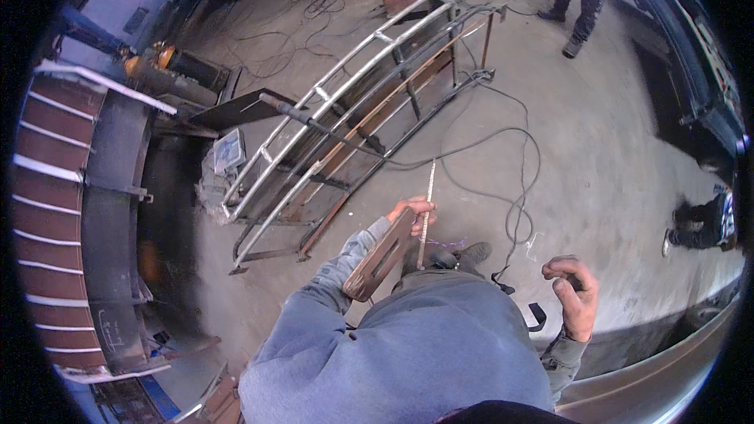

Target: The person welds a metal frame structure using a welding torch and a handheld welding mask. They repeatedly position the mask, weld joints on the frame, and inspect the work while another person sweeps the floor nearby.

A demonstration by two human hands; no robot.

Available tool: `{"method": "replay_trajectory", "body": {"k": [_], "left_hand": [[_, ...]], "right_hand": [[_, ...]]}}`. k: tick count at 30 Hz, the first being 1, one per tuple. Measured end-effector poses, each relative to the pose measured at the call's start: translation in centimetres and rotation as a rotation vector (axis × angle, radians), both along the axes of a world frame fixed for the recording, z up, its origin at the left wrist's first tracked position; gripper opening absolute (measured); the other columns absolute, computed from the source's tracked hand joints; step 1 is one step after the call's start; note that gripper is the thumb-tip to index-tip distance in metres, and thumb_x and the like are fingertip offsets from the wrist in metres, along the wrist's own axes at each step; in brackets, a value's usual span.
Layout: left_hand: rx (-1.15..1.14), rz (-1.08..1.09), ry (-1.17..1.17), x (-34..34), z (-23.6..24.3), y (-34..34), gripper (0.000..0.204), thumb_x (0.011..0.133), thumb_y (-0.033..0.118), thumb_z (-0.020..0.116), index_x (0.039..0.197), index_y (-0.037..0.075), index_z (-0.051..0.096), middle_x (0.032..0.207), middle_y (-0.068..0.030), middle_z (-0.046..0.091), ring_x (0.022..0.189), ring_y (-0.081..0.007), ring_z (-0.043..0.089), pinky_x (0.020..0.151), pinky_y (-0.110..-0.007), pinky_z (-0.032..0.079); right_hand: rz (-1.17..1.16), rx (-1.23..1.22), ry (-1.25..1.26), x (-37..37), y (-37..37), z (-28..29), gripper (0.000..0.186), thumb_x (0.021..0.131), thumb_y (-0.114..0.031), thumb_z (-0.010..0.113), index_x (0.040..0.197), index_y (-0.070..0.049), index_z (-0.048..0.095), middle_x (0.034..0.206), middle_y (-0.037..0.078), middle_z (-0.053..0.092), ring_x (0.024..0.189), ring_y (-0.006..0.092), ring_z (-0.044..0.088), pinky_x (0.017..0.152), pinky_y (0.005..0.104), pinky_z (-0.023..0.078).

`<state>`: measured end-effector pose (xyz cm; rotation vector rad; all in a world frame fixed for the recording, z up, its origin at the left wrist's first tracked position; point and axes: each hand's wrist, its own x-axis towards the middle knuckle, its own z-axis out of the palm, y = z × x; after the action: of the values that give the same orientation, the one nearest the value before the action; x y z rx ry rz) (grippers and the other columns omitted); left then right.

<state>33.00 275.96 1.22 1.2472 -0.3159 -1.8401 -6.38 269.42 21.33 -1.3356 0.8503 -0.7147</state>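
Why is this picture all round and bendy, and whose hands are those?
There's no robot here, just a person wearing cameras on their head. This picture comes from the left one, looking down. Its very wide lens makes straight things look curved near the edge.

The blue-grey top belongs to the wearer, and so do both bare hands. The left hand holds a flat brown piece with a long slot, and a thin pale strip runs past its fingers. The right hand is loosely curled and looks empty.

On the grey floor you can see a long metal frame and looping cables. Other people are farther off.
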Motion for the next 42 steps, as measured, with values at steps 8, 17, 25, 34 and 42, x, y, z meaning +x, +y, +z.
{"method": "replay_trajectory", "body": {"k": [8, 17, 25, 34, 42], "left_hand": [[0.046, 0.079, -0.085, 5.2, 1.3, 9.1, 0.025, 0.093, 0.024, 0.062, 0.106, 0.004, 0.056, 0.076, -0.0131, 0.061, 0.042, -0.0104, 0.043, 0.038, -0.027, 0.032], [-0.010, 0.182, -0.102, 10.9, 3.6, 16.5, 0.026, 0.095, 0.025, 0.062, 0.112, 0.005, 0.056, 0.075, -0.0092, 0.060, 0.042, -0.0087, 0.043, 0.039, -0.025, 0.032], [-0.056, 0.338, -0.144, 14.7, 3.3, 20.5, 0.027, 0.095, 0.024, 0.062, 0.111, 0.002, 0.058, 0.075, -0.0099, 0.059, 0.042, -0.0080, 0.043, 0.039, -0.026, 0.033], [-0.067, 0.460, -0.121, 15.9, 2.7, 23.7, 0.033, 0.094, 0.028, 0.063, 0.116, 0.004, 0.056, 0.080, -0.0079, 0.061, 0.044, -0.0070, 0.044, 0.039, -0.024, 0.032], [-0.087, 0.905, -0.212, 18.6, 2.6, 24.2, 0.023, 0.094, 0.024, 0.060, 0.110, 0.008, 0.055, 0.077, -0.0084, 0.062, 0.041, -0.0099, 0.045, 0.036, -0.026, 0.033]], "right_hand": [[0.125, -0.002, 0.118, 8.2, 6.0, -0.7, 0.018, 0.086, -0.001, 0.062, 0.103, 0.003, 0.066, 0.101, 0.010, 0.066, 0.093, 0.0174, 0.061, 0.085, 0.0300, 0.047], [0.292, -0.051, 0.247, 15.8, 13.3, -1.6, 0.018, 0.085, -0.002, 0.066, 0.103, 0.002, 0.067, 0.099, 0.010, 0.067, 0.090, 0.0178, 0.063, 0.083, 0.0314, 0.049], [0.415, -0.099, 0.304, 20.5, 15.9, -1.0, 0.019, 0.087, -0.004, 0.066, 0.105, 0.002, 0.067, 0.094, 0.010, 0.068, 0.088, 0.0179, 0.062, 0.082, 0.0312, 0.048], [0.538, -0.095, 0.327, 23.7, 14.9, -0.5, 0.020, 0.087, -0.004, 0.066, 0.106, 0.002, 0.067, 0.094, 0.011, 0.068, 0.089, 0.0186, 0.062, 0.082, 0.0307, 0.047], [0.712, -0.112, 0.319, 26.6, 10.2, -0.6, 0.019, 0.086, -0.001, 0.064, 0.105, 0.003, 0.067, 0.096, 0.011, 0.068, 0.089, 0.0189, 0.063, 0.083, 0.0316, 0.049]]}}
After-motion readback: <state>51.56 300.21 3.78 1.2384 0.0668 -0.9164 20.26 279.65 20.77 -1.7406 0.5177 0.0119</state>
